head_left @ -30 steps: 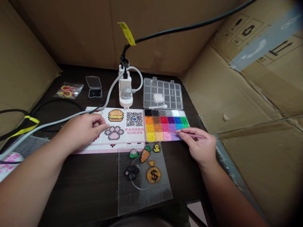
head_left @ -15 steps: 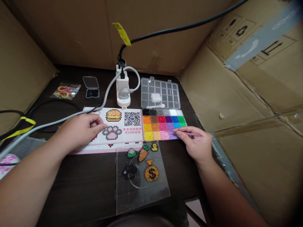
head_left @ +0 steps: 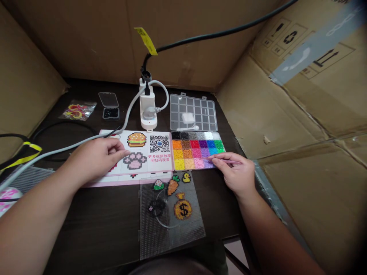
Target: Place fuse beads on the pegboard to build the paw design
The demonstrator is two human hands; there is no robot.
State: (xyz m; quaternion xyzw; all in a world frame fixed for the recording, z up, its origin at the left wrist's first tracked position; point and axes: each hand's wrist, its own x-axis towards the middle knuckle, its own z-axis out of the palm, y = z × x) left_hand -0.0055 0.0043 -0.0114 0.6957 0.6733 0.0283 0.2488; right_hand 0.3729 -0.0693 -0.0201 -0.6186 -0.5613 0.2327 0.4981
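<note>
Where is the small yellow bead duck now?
In the head view, the bead duck sits at the top right of the clear pegboard, just right of the bead carrot.

Under the right fingertips [head_left: 215, 161] lies a slim pink pick [head_left: 226, 161], and just beyond them a bead tray [head_left: 197, 151] shows greys to white, then orange, red, purple, blue, green, yellow and pink blocks. Past the left fingers [head_left: 123, 152], a white pattern card [head_left: 149, 168] carries a brown-and-yellow burger [head_left: 137, 139] and pink paw print [head_left: 134, 160]; nearer, a clear pegboard [head_left: 172, 244] holds an orange carrot [head_left: 172, 187], yellow duck [head_left: 186, 177] and gold dollar bag [head_left: 182, 209]
</note>
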